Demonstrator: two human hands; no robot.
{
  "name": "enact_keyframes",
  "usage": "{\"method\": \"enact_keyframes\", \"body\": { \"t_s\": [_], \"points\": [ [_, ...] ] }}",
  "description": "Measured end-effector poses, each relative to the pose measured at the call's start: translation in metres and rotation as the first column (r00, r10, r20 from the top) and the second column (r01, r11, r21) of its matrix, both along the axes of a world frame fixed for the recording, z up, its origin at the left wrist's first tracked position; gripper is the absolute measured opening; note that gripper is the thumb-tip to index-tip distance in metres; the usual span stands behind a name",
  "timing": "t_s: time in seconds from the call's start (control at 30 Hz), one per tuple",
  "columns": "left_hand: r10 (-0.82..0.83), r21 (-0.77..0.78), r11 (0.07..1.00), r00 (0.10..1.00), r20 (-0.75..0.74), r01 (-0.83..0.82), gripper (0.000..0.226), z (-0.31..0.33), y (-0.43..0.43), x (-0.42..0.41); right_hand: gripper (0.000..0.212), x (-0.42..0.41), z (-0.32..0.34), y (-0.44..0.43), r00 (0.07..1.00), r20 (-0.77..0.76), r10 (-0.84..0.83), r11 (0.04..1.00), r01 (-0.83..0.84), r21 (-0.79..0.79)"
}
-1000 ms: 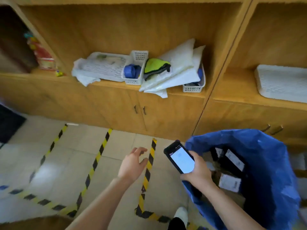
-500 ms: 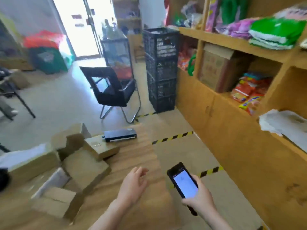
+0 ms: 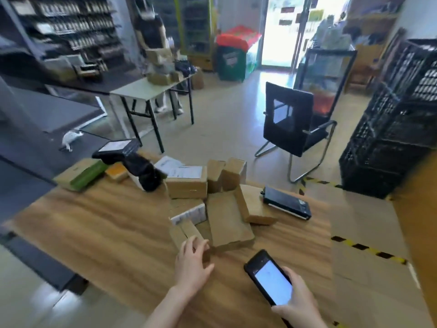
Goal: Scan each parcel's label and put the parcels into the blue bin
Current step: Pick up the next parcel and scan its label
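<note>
Several brown cardboard parcels (image 3: 227, 218) lie heaped in the middle of the wooden table (image 3: 106, 228). My left hand (image 3: 192, 263) reaches onto the nearest small parcel (image 3: 186, 232) at the front of the heap, fingers curling over its near end. My right hand (image 3: 298, 301) grips a black phone-style scanner (image 3: 269, 278), its lit screen facing up, low over the table's front right. One box at the back (image 3: 186, 179) shows a white label on top. The blue bin is out of view.
A black handheld device on a stand (image 3: 139, 166) and green and orange boxes (image 3: 87, 174) sit at the table's far left. A flat black device (image 3: 286, 204) lies at its right edge. A black chair (image 3: 290, 129), stacked black crates (image 3: 397, 129) and another person at a far table (image 3: 151, 88) stand beyond.
My view has swung from the blue bin and shelves round to the parcel table. My left hand has moved forward from open air onto the nearest small parcel. The scanner stays in my right hand.
</note>
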State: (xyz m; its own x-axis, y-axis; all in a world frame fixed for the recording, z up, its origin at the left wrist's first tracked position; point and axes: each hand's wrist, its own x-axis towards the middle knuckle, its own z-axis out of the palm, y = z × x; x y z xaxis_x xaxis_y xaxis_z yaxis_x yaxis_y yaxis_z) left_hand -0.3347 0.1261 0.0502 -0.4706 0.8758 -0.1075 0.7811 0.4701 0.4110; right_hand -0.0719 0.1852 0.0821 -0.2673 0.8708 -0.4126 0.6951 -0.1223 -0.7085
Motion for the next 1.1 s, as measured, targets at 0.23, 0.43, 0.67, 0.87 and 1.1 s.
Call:
{"method": "enact_keyframes", "body": {
  "t_s": [0.23, 0.43, 0.67, 0.87, 1.1],
  "points": [
    [-0.164, -0.305, 0.943, 0.984, -0.065, 0.137, 0.086, -0.019, 0.008, -0.033, 0.099, -0.049, -0.008, -0.001, 0.988, 0.016, 0.152, 0.988, -0.151, -0.012],
    [-0.174, -0.244, 0.959, 0.978, -0.110, 0.143, 0.070, -0.023, -0.001, -0.066, 0.099, -0.084, -0.008, -0.004, 0.976, 0.104, 0.189, 0.982, -0.189, -0.011],
    [0.087, -0.035, 0.996, 0.994, 0.064, -0.085, 0.065, -0.034, -0.062, -0.126, 0.096, -0.148, -0.004, -0.011, 0.953, 0.125, 0.275, 0.960, -0.280, 0.019],
    [0.152, -0.059, 0.987, 0.983, 0.103, -0.146, 0.071, -0.038, -0.093, -0.162, 0.097, -0.191, -0.011, -0.023, 0.938, 0.123, 0.324, 0.945, -0.327, 0.007],
    [0.030, 0.035, 0.999, 0.998, 0.056, -0.032, 0.065, -0.023, -0.033, -0.158, 0.100, -0.195, -0.013, -0.020, 0.951, 0.179, 0.252, 0.967, -0.255, -0.007]
  ]
}}
